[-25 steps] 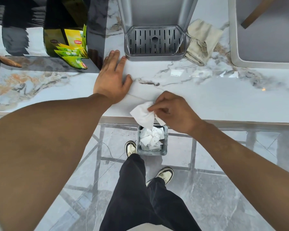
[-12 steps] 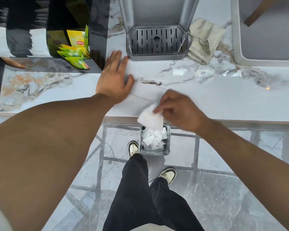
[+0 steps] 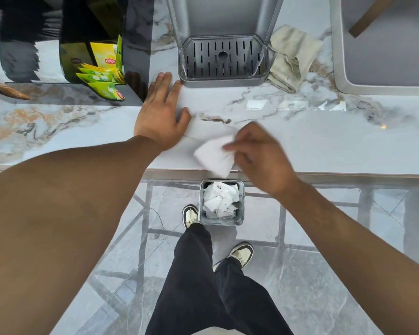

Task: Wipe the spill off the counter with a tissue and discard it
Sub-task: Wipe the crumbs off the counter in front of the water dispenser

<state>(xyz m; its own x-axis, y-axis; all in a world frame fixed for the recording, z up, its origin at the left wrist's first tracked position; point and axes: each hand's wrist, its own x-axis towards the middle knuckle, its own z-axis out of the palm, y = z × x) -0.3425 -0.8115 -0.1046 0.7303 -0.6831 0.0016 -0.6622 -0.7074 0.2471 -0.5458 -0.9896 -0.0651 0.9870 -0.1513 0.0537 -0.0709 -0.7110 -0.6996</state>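
Observation:
My right hand (image 3: 258, 154) pinches a white tissue (image 3: 213, 157) at the front edge of the marble counter (image 3: 336, 146); the tissue hangs partly over the edge. Directly below it on the floor stands a small metal bin (image 3: 221, 220) holding several crumpled white tissues. My left hand (image 3: 161, 117) lies flat on the counter, fingers spread, holding nothing. A brown streak (image 3: 214, 119) marks the counter between my hands; whether it is spill or marble veining I cannot tell.
A grey drip tray (image 3: 223, 60) of a machine stands at the back. A beige cloth (image 3: 292, 56) lies to its right, beside a grey tray (image 3: 339, 76). A dark box with yellow-green tea bags (image 3: 102, 76) sits at the left. My feet stand near the bin.
My right hand has shifted a little right and back along the counter's edge with the tissue, blurred by motion. My left hand stays flat in place.

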